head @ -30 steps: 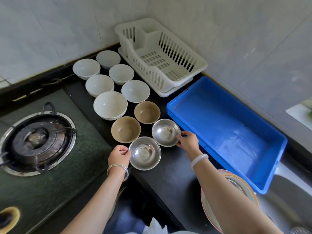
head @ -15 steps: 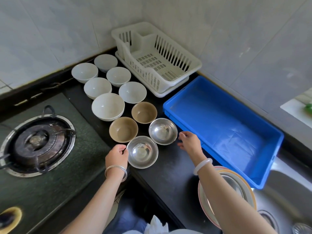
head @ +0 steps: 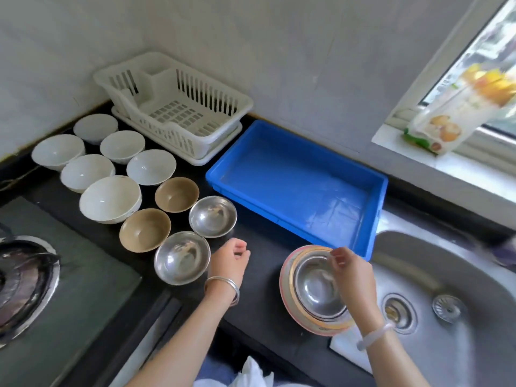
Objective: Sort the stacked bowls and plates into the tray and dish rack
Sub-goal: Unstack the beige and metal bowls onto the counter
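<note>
Right hand (head: 347, 270) pinches rim of steel bowl (head: 318, 289), mouth up, atop plates (head: 293, 303); left hand (head: 230, 258) loosely curled, empty, beside it.

Gas burner (head: 25, 277) left; sink (head: 446, 303), windowsill bag (head: 458, 107) right.

Ten bowls stand upright and separate on the black counter: six white bowls (head: 110, 198), two tan bowls (head: 145, 229) and two steel bowls (head: 182, 257), grouped left of the blue tray (head: 375, 196). The tray and white dish rack (head: 178, 113) sit side by side against the wall. A steel bowl rests on the stacked plates (head: 287, 289) beside the sink.
</note>
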Tool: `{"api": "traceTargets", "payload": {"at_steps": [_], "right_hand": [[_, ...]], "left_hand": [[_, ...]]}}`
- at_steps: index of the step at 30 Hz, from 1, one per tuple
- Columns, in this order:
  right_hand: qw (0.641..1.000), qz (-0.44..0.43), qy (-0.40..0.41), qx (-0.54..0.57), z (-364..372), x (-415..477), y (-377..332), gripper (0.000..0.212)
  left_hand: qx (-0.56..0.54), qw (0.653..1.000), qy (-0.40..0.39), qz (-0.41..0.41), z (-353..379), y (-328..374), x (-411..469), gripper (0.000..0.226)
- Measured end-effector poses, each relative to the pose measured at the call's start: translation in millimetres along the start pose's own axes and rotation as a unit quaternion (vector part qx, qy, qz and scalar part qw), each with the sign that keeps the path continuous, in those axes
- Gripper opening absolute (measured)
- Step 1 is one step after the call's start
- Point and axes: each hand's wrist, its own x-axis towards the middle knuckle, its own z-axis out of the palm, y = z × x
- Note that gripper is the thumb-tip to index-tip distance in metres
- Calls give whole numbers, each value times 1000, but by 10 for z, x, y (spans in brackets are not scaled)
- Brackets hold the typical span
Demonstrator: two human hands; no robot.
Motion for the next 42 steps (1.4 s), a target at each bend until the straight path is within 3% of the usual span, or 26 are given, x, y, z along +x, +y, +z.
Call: {"api": "traceTargets", "payload": {"at_steps": [4, 9, 17, 25, 31, 42], "right_hand": [[998, 19, 44, -46, -68, -198, 352, 32], [996, 71, 35, -49, 14, -312, 475, 54], [995, 92, 20, -20, 28, -280, 493, 26], [996, 69, 39, -43, -55, -315, 472, 42], [994, 73, 46, -70, -124, -321, 442, 11], [988, 74, 136, -1, -350, -305, 526, 10]], "left_hand": [[59, 995, -71, 44, 459, 164, -137, 22], [106, 983, -133, 68, 809, 273, -225, 36], [160, 975, -132, 83, 934, 223, -256, 43], [164, 975, -123, 86, 967, 201, -259, 38], [168, 975, -114, 88, 986, 188, -257, 36], [222, 967, -100, 79, 1053, 255, -281, 37]]}}
